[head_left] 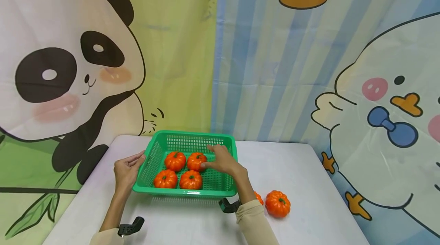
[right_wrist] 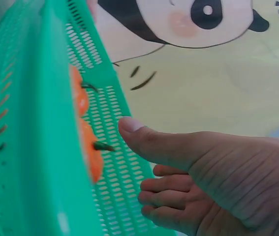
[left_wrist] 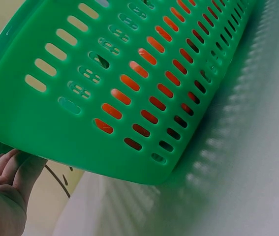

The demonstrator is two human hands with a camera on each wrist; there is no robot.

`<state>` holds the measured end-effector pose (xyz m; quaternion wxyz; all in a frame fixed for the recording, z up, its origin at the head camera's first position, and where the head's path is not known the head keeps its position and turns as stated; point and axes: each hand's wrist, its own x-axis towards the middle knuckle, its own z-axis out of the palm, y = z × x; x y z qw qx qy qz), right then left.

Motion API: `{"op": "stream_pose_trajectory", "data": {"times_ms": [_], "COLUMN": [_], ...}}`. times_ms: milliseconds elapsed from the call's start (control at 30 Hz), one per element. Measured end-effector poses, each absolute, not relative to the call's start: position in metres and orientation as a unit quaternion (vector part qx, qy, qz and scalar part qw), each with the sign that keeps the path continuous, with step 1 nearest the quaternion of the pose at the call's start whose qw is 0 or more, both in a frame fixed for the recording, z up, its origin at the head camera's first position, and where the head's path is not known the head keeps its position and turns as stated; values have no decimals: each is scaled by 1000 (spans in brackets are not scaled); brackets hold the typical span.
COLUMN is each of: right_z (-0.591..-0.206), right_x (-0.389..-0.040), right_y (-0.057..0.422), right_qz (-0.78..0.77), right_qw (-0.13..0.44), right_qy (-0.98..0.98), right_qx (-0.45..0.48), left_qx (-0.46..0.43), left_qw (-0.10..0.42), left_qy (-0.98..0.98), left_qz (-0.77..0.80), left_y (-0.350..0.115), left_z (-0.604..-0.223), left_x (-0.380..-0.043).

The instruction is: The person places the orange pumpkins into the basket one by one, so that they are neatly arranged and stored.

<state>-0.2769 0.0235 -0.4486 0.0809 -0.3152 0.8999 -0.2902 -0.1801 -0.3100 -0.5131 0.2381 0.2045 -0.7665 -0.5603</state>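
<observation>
A green perforated plastic basket (head_left: 216,193) holds several small orange pumpkins (head_left: 165,179) with green stems, grouped in its left and middle part. My left hand (head_left: 126,172) grips the basket's left rim; in the left wrist view, its curled fingers (left_wrist: 12,169) are at the rim beside the slotted wall. Over the right part of the basket is my right hand (head_left: 224,159), thumb and fingers spread apart and nothing between them. Its thumb overlaps the back right pumpkin (head_left: 196,161) in the head view. The right wrist view shows the thumb (right_wrist: 154,145) close to a pumpkin stem (right_wrist: 103,146).
To the right of the basket, a pumpkin (head_left: 277,203) sits on the white table (head_left: 302,176). Another pumpkin (head_left: 258,197) beside it is mostly hidden behind the right forearm. A printed curtain (head_left: 182,65) hangs behind the table.
</observation>
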Motion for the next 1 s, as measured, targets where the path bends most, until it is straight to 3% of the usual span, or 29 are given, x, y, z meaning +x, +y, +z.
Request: {"op": "stream_pose_trajectory", "data": {"times_ms": [667,1000], "right_z": [-422,-426], "right_x": [-267,-258], "right_y": [103,141], "right_qz": [-315,-345], "right_qw": [6,22], "right_qy": [895,895], "right_qx": [-316,-283], "left_qx": [207,214], "left_qw": [238,231], "left_qy": [-759,-765], "left_qz": [-569,-561], "left_y": [-312,-311], "left_z": [-511,-512], "left_x": [-184,-181]}}
